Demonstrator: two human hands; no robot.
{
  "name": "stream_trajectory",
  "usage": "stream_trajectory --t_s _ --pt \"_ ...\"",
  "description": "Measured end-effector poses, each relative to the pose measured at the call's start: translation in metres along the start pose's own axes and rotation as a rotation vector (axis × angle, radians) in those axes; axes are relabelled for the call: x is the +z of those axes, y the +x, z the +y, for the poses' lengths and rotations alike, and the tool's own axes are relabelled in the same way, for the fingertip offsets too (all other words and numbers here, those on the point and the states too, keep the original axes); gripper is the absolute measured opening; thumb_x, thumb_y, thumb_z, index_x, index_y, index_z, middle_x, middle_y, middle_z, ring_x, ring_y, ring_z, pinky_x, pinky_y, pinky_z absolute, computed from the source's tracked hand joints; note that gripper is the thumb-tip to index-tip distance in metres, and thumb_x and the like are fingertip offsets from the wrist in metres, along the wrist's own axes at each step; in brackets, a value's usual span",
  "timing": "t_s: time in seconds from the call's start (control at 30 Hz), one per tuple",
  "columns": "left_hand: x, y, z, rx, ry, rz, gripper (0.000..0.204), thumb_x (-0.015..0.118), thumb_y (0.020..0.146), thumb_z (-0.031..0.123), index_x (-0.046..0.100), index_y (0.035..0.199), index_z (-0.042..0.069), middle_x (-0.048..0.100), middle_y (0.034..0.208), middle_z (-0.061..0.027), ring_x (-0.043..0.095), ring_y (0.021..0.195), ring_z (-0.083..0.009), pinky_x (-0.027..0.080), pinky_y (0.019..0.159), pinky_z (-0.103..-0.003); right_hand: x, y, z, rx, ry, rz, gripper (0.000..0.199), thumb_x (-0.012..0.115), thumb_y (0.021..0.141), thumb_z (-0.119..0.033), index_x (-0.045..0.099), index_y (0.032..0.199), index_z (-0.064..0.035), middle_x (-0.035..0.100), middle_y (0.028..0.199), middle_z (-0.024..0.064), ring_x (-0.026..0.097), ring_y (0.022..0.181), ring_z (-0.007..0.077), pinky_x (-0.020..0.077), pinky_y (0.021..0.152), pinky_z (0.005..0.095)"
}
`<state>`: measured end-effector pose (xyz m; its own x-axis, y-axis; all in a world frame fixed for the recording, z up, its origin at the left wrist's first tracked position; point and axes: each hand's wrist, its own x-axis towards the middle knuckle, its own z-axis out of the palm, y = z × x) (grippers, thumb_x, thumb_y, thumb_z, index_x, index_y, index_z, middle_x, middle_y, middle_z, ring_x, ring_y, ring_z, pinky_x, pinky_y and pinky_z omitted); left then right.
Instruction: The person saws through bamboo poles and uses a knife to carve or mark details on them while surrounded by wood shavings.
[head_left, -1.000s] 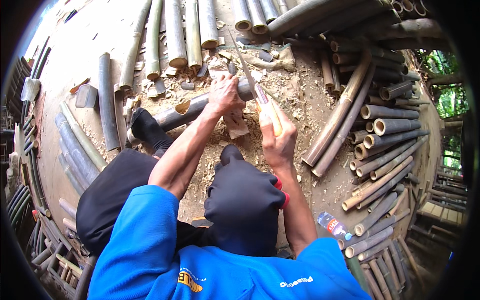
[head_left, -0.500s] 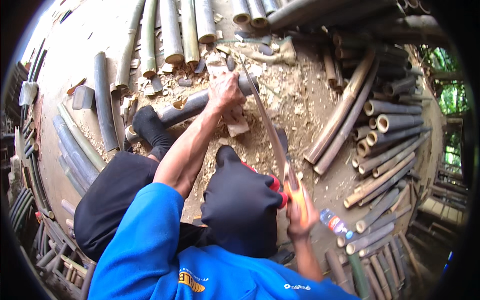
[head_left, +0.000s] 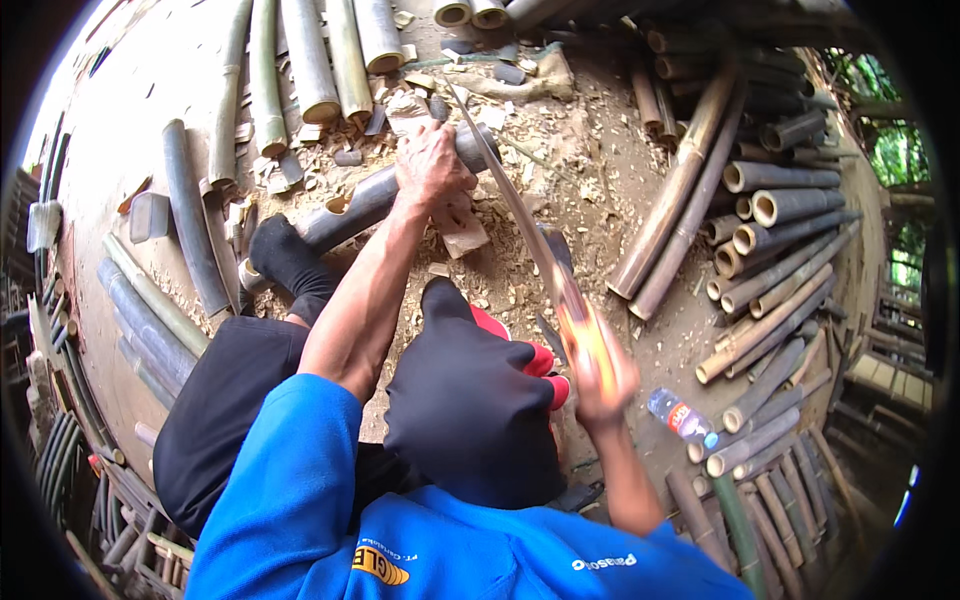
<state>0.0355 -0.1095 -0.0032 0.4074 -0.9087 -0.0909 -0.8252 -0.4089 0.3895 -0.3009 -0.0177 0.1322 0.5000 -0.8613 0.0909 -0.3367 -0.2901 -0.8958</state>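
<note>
A dark bamboo pole (head_left: 373,200) with a notch cut into it lies across a pale wooden block (head_left: 460,228). My left hand (head_left: 432,165) is wrapped over the pole near its far right end, pressing it onto the block. In my right hand (head_left: 608,378) is the orange handle of a handsaw (head_left: 525,220). Its long blade slants up and left, meeting the pole just right of my left hand. Motion smears the handle and right hand. My foot in a black sock (head_left: 285,252) rests against the pole's near left end.
Bamboo poles (head_left: 310,70) lie in a row at the back. More are stacked at the right (head_left: 780,240) and left (head_left: 150,310). Chips and shavings (head_left: 540,190) cover the ground. A plastic bottle (head_left: 682,415) lies right of my right hand, and a clear container (head_left: 150,216) sits far left.
My right hand has pushed the saw forward and up-left across the pole. My left hand keeps its place on the bamboo. The whole view has shifted slightly.
</note>
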Motion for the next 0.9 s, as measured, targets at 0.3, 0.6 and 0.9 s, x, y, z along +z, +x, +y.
stream_trajectory --t_s 0.3,0.6,0.9 --pt "0.001 0.004 -0.004 0.007 0.016 -0.019 0.060 0.088 0.059 0.037 0.069 0.107 0.005 0.066 0.110 -0.0141 0.064 0.114 -0.0346 0.051 0.097 -0.048 0.009 0.020 0.006 -0.025 -0.057 -0.056 0.036 0.060 0.101 -0.009 0.066 0.131 0.0093 0.073 0.121 0.0268 0.077 0.094 0.0348 0.0608 0.084 0.0415" --pt "0.010 0.013 0.000 0.002 0.007 0.087 0.058 0.086 0.056 0.035 0.070 0.105 0.008 0.067 0.109 -0.0147 0.065 0.112 -0.0348 0.053 0.095 -0.047 0.067 0.163 -0.011 -0.100 -0.092 -0.125 0.027 0.055 0.103 -0.012 0.068 0.114 0.0079 0.071 0.095 0.0228 0.069 0.076 0.0367 0.0562 0.070 0.0423" --pt "-0.001 0.002 -0.001 -0.018 -0.006 0.016 0.044 0.074 0.064 0.023 0.069 0.104 0.006 0.066 0.111 -0.0159 0.062 0.114 -0.0329 0.048 0.101 -0.045 -0.001 -0.001 0.000 0.069 0.011 -0.099 0.047 0.049 0.104 -0.012 0.054 0.143 0.0150 0.069 0.130 0.0290 0.071 0.120 0.0317 0.0568 0.099 0.0395"
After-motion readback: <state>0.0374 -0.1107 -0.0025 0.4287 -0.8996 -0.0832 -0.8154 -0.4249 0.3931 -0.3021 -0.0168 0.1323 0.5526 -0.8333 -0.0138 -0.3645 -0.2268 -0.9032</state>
